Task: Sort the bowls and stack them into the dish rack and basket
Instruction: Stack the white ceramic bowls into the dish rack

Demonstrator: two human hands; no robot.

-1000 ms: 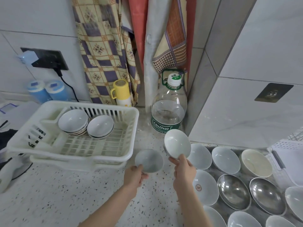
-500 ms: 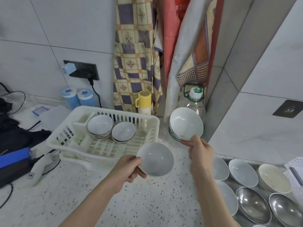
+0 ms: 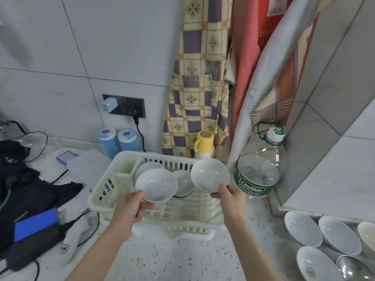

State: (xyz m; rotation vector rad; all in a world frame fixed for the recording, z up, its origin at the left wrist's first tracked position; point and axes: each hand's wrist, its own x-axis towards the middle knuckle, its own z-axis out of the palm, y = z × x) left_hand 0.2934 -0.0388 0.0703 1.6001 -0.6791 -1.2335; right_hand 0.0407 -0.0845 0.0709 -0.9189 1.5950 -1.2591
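Both hands have carried their bowls leftward since a second ago, from the bare counter by the sink to a spot over the dish rack [image 3: 113, 180], and I now see more of the clutter on the left.

From the head camera, my only view: I have the left hand [image 3: 129, 207] pinching the near rim of a white bowl [image 3: 156, 184], thumb on top and fingers curled beneath, the bowl tilted so its inside faces me. It hangs above the left half of the rack, in front of a stack of bowls [image 3: 149, 166] already standing there. I cannot tell whether it touches that stack. The right hand [image 3: 230, 199] grips a second white bowl [image 3: 210, 175] by its lower rim in the same way, thumb inside and fingers behind, tilted toward me over the rack's right side. Between the two held bowls sits another bowl [image 3: 183, 184] inside the rack, partly hidden.

At the lower right, several more white bowls [image 3: 302, 231] and a steel one [image 3: 354, 267] lie side by side in the sink area. A large clear water bottle [image 3: 258, 171] stands just right of the rack, and a yellow cup [image 3: 204, 141] stands behind it against the patterned cloth [image 3: 199, 88]. Two blue-capped containers [image 3: 116, 141] stand by the wall under the socket [image 3: 124, 107], and dark items with cables [image 3: 30, 191] lie on the counter [image 3: 182, 260] to the left.
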